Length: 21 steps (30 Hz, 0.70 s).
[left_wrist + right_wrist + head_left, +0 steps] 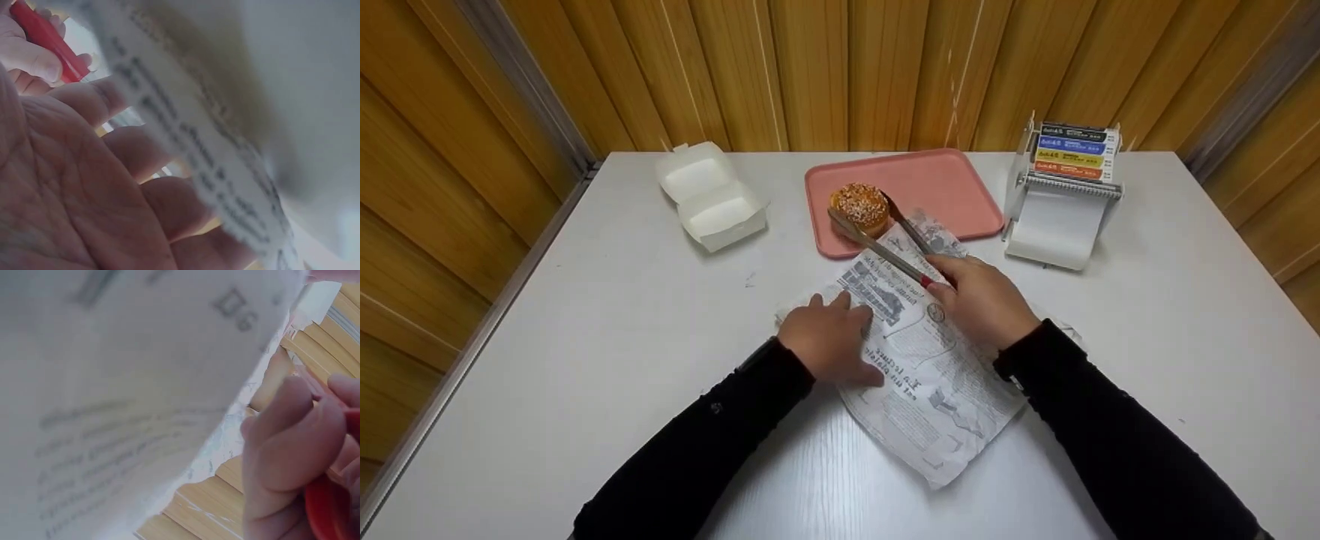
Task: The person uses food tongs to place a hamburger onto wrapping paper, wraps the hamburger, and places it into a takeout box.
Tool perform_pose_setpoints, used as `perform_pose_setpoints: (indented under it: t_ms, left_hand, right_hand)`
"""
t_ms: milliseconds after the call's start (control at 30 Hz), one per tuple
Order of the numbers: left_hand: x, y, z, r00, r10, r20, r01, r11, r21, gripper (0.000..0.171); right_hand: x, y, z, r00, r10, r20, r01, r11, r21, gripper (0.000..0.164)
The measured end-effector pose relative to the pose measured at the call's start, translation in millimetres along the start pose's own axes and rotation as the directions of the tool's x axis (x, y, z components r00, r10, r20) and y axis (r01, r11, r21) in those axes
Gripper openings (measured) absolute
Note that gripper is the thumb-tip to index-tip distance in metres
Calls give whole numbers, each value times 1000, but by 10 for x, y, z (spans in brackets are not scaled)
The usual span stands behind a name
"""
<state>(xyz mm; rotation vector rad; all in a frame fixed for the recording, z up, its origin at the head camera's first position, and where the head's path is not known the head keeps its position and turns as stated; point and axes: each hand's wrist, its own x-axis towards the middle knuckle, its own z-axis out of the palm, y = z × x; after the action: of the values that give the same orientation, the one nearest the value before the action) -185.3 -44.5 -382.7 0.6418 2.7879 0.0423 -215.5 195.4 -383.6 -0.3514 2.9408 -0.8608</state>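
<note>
My right hand [984,298] grips metal tongs [889,255], whose red handle [326,509] shows in the right wrist view. The tong tips lie on either side of a round bun [861,205] topped with pale sprinkles, over the left part of a pink tray [934,184]. Newspaper-printed wrapping paper [919,412] spreads beneath both hands, its upper end overlapping the tray's front edge. With fingers spread, my left hand [826,339] is at the paper's left edge. The left wrist view shows the paper [185,124] across those fingertips. Whether the tongs bear the bun's weight is unclear.
On the white table [607,337], a white clamshell box [720,217] stands with its lid raised at the back left. A label dispenser [1061,202] with coloured strips stands right of the tray. Wood-panelled walls [810,75] rise behind the table.
</note>
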Motion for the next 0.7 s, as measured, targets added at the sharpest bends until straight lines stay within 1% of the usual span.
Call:
perform_pose_setpoints:
  t_ms: [167,300,367,500,567,700]
  left_hand:
    - [25,-18,-8,1000,1,18,-1,1000,-17,87]
    - [52,-43,-18,999,-12,29,13,999,-39,95]
    - [66,-61,-22,999,-19,33,21,999,-47,97]
    - [97,-96,-33,999,-33,35,35,998,-49,99]
    - [113,-114,-38,998,-40,38,42,998,-47,101]
    - [136,-157,-42,997,-62,52,65,996,-54,102]
  right_hand:
    - [-104,76,-110,1000,2,-10,-2,999,40,49]
    - [-263,163,-283,1000,4,-6,-3,998,66,47]
    - [-355,231,-386,1000,-10,5,10,996,84,45]
    - [-535,416,-625,997,-53,63,47,994,97,43]
    - [-605,515,-746,992,-69,108,59,994,88,42]
    - [-694,671,-948,977,-66,201,55,997,58,47]
